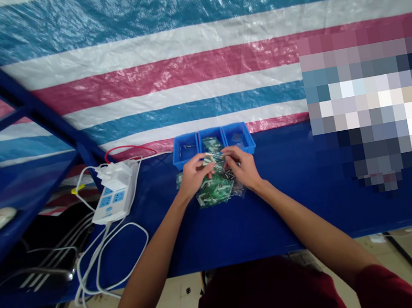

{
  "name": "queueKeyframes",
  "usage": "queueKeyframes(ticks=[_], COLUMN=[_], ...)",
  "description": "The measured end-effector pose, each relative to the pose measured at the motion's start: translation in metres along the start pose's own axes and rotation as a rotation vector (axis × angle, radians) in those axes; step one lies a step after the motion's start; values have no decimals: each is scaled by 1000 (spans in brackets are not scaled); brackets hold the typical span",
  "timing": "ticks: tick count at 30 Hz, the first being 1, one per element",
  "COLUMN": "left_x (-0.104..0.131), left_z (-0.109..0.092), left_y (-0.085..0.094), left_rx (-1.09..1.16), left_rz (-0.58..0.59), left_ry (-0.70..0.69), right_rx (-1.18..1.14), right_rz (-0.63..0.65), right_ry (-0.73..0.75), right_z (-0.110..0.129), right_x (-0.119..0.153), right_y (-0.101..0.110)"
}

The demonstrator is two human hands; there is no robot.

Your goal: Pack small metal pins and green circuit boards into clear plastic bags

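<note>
My left hand point(194, 176) and my right hand point(245, 168) meet just in front of three joined blue bins point(189, 162). Fingers of both are closed on a small clear plastic bag point(216, 158) between them; its contents are too small to make out. Below it on the table lies a heap of green-tinted bags point(214, 190) with small pale parts inside. Beside my right hand is a clear bag point(238, 186) of dark, metallic-looking pieces. The left bin holds a few thin metal pieces point(187, 146), the middle one a green bag point(211, 143), the right one a clear bag point(236, 139).
A white power strip point(113, 205) with plugged-in adapters stands left on the blue table point(229, 237), its white cables point(98, 263) looping over the front edge. A blue metal frame point(49, 123) rises at left, and a striped tarp point(171, 48) hangs behind. The right side is pixelated.
</note>
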State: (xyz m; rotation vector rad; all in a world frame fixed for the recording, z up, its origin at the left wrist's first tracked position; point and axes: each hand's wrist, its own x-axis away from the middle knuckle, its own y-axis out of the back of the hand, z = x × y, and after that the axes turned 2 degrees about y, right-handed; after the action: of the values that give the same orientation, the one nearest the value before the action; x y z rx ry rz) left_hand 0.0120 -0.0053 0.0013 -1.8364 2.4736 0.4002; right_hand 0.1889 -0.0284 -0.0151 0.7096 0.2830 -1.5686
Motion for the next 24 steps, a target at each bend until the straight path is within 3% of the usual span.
queueKeyframes(ticks=[3,6,9,14,19,24], left_x=[-2,-4,-4,-5,-2,0], left_z=[3,7,8,8,5,0], left_y=[-1,-1,-1,3,2,1], left_rx=[133,245,286,164,-27,105], left_rz=[-47,4,39,-9,-17,-63], left_ry=[38,78,86,-124,-71,-43], right_rx=[-13,73,133,59,-61,77], right_rz=[65,108,74,49,112,97], right_ry=[89,123,112,-39,-183,-22], right_z=[-1,-2,-2,-1,-1,0], right_x=[0,0,-1,-3,-1,1], right_y=[0,-1,-2,-1,-1,2])
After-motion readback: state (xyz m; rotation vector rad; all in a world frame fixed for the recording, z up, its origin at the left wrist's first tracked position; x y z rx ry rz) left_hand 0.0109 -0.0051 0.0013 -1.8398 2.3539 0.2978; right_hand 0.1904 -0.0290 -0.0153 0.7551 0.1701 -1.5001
